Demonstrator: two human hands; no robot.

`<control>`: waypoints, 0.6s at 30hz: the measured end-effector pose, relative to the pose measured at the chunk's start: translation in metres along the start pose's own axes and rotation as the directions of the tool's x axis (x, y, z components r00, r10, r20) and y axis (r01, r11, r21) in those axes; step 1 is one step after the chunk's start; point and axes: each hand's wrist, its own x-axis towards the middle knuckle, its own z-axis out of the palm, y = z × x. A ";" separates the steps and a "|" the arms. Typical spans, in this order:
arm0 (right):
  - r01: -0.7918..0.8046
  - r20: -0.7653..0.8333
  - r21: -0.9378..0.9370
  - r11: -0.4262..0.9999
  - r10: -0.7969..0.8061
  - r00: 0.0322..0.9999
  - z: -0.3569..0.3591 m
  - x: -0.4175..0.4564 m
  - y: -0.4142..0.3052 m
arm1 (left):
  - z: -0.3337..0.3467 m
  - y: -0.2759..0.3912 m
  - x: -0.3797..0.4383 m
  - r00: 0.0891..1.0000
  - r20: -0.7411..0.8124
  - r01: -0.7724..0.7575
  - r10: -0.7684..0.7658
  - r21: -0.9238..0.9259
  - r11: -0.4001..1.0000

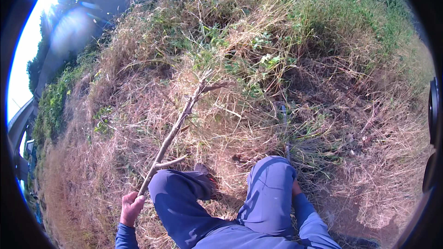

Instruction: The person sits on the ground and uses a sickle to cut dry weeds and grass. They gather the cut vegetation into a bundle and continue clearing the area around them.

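My left hand is shut around the lower end of a dry forked wooden branch. The branch slants up and away, with a side twig near my left knee and a broken, split tip over the grass. Of my right hand, only a small part shows beside my right knee; the fingers are hidden behind the leg. Close beyond that knee a thin bluish-grey rod lies in the grass, its near end also hidden. Whether my right hand holds it cannot be seen.
Dry cut grass covers the ground around my shoes. A bank of taller weeds rises ahead, with leafy green growth at the left. A curved concrete structure stands far left. Sun glare washes out the upper left.
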 end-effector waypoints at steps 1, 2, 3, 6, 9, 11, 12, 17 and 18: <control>-0.001 0.001 0.001 1.000 0.001 1.000 0.000 0.000 0.000 | 0.006 0.008 -0.001 1.000 0.014 -0.020 0.020 0.005 1.000; 0.001 0.004 -0.001 1.000 -0.001 1.000 0.000 -0.001 0.001 | 0.012 0.014 0.000 1.000 0.028 -0.014 0.014 -0.015 1.000; 0.004 0.008 -0.004 1.000 -0.004 1.000 0.000 -0.001 0.000 | 0.018 0.020 0.002 0.999 0.044 -0.009 0.011 -0.036 0.999; 0.009 0.010 -0.014 1.000 -0.008 1.000 0.002 -0.002 -0.001 | 0.036 0.048 0.003 0.988 0.150 0.054 -0.027 -0.174 0.983; -0.023 -0.002 0.047 0.999 0.024 1.000 0.002 -0.002 0.002 | 0.040 0.086 0.003 0.953 0.293 0.142 -0.073 -0.222 0.965; -0.018 0.000 0.032 0.999 0.018 1.000 0.000 -0.001 0.004 | 0.049 0.110 -0.005 0.924 0.374 0.174 -0.085 -0.211 0.962; -0.014 0.003 0.025 1.000 0.014 1.000 -0.001 -0.002 0.005 | 0.053 0.117 -0.007 0.910 0.405 0.186 -0.092 -0.198 0.962; 0.005 0.022 -0.020 1.000 -0.005 1.000 -0.002 0.002 0.006 | 0.074 0.141 -0.011 0.728 0.674 0.317 -0.128 -0.166 0.934; 0.010 0.027 -0.026 1.000 -0.010 1.000 0.000 0.003 0.009 | 0.082 0.148 -0.013 0.687 0.710 0.337 -0.154 -0.124 0.933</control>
